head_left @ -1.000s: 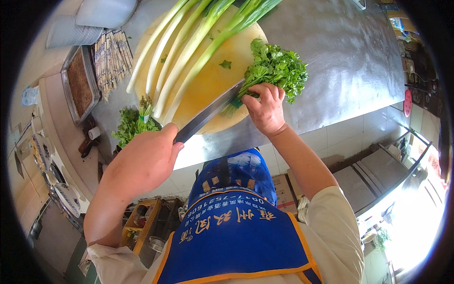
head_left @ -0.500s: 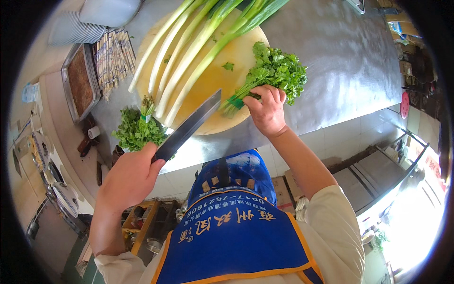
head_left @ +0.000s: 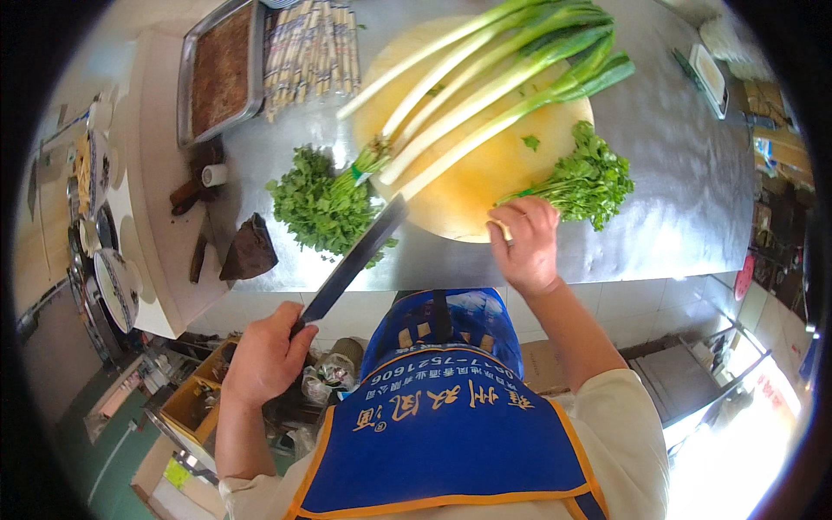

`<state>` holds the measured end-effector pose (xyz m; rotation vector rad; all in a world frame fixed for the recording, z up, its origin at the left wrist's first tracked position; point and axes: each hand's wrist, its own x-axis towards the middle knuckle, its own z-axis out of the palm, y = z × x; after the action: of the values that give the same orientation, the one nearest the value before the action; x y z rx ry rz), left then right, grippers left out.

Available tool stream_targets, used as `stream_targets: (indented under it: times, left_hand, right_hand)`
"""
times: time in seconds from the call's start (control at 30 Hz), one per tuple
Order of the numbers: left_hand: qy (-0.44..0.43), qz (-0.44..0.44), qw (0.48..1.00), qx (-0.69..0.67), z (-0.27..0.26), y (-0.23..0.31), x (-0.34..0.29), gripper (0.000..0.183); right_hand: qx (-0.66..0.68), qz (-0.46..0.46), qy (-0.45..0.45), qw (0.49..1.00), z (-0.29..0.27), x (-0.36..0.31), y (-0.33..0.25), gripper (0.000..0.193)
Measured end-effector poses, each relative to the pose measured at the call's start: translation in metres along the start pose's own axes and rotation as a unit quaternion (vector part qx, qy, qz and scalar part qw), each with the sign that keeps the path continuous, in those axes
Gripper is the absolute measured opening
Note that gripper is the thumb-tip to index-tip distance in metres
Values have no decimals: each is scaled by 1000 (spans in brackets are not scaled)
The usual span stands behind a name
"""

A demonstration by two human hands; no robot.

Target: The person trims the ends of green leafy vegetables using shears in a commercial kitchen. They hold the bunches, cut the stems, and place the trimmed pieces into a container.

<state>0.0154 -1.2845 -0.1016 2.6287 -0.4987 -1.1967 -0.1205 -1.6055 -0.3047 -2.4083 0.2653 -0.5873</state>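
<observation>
My left hand is closed round the handle of a kitchen knife, whose broad dark blade points up and right toward the board's near edge. Beside the stem ends of a cilantro bunch, my right hand has its fingers curled in toward the thumb; whether anything is between them is hidden. That bunch lies at the right side of a round yellow cutting board. Several long green onions slant across the board. A second cilantro bunch, its stems tied with a green band, lies left of the board.
On the metal table, a tray with a brown surface and wrapped chopsticks stand far left. A dark wedge-shaped object lies near the left front. At far right is a white rectangular dish.
The view has shifted, showing more of the table's near left. My right hand has come off the cilantro stems toward the near edge. The knife stays in my left hand, now lower and farther from the board.
</observation>
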Motion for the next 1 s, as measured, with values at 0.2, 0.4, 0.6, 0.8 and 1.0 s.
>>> stream_targets:
  times: [0.2, 0.4, 0.6, 0.8, 1.0]
  left_hand:
    - [51, -25, 998, -22, 15, -70, -34, 20]
    - [217, 84, 968, 94, 36, -129, -10, 23]
    - [153, 103, 981, -57, 21, -161, 49, 21]
    - [105, 157, 981, -36, -8, -163, 96, 21]
    - [86, 207, 974, 12, -30, -152, 113, 20]
  right_hand:
    - [31, -58, -66, 996, 72, 43, -63, 25]
    - [-67, -93, -135, 984, 131, 116, -74, 32]
    - [-32, -87, -231, 969, 140, 137, -56, 23]
    - [23, -73, -222, 972, 142, 142, -51, 27]
    - [46, -78, -206, 974, 143, 141, -48, 32]
